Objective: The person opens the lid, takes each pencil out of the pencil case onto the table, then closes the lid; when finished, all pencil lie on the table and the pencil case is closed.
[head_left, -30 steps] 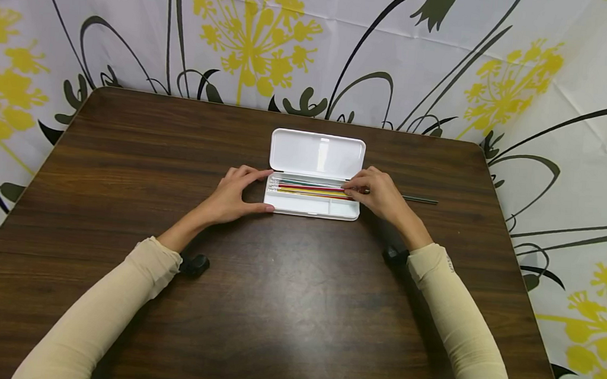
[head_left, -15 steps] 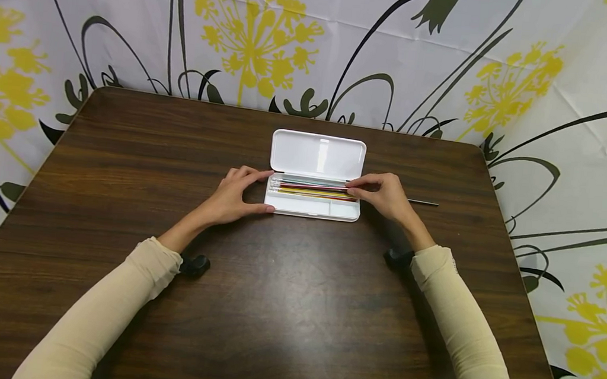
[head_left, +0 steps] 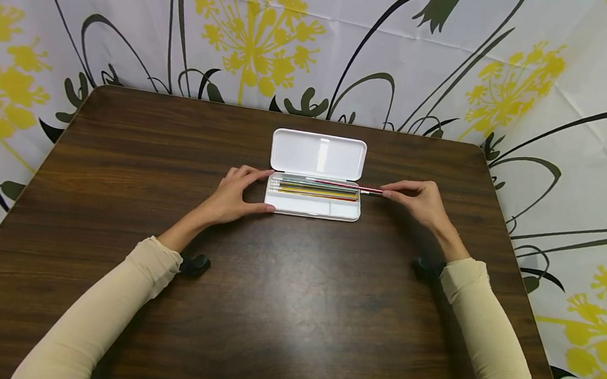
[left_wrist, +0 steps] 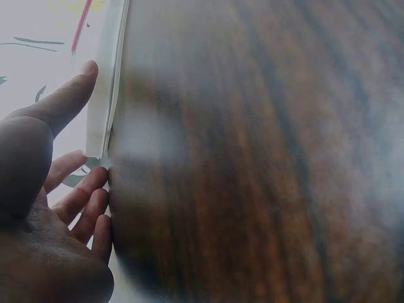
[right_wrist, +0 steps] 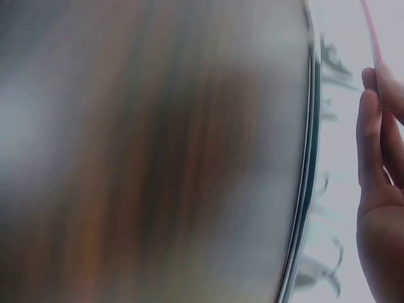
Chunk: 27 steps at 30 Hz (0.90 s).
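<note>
An opened white pencil case (head_left: 302, 206) lies on the table, holding several thin coloured pencils (head_left: 316, 192) in its back compartment. My left hand (head_left: 230, 198) spans its left end, thumb at the front corner and index finger at the back corner. The left wrist view shows the thumb (left_wrist: 66, 95) along the case's side. My right hand (head_left: 422, 202) is right of the case and pinches a red pencil (head_left: 370, 190) by its right end between thumb and fingers. That pencil points left, its far part over the case. In the right wrist view, the fingertips (right_wrist: 369, 79) grip it.
The case's lid (head_left: 318, 155) stands folded back behind it. A small divider (head_left: 330, 206) splits the front compartment. Dark wood-grain table (head_left: 294, 308) surrounds the case, with a flower-print curtain (head_left: 272, 38) behind. Black wrist cameras (head_left: 194, 265) sit under the cuffs.
My right hand has moved right from the case's right end, drawing the red pencil out rightward. The dark pencil seen right of the case is now mostly hidden by the hand. The left hand stays put.
</note>
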Each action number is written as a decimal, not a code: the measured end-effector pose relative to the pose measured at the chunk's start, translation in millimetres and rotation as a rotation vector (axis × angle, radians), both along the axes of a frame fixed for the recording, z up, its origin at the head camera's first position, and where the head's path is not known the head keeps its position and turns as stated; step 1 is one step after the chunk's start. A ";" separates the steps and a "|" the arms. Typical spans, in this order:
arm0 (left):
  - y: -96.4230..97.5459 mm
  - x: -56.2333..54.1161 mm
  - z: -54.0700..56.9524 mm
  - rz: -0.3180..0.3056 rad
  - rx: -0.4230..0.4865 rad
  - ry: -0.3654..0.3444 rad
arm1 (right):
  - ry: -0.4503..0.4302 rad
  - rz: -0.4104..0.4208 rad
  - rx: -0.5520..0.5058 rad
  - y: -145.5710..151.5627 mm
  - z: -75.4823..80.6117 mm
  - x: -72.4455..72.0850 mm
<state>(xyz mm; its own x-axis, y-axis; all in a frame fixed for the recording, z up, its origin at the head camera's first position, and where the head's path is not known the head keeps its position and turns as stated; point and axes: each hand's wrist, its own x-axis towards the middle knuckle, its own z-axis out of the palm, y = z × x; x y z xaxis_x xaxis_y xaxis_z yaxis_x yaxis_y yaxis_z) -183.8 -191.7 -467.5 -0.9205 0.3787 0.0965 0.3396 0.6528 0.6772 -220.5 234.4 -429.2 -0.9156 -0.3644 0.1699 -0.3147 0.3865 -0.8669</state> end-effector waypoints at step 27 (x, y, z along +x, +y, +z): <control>0.8 0.2 1.2 0.009 -0.011 -0.010 | 0.067 -0.108 0.175 117.0 -18.1 9.3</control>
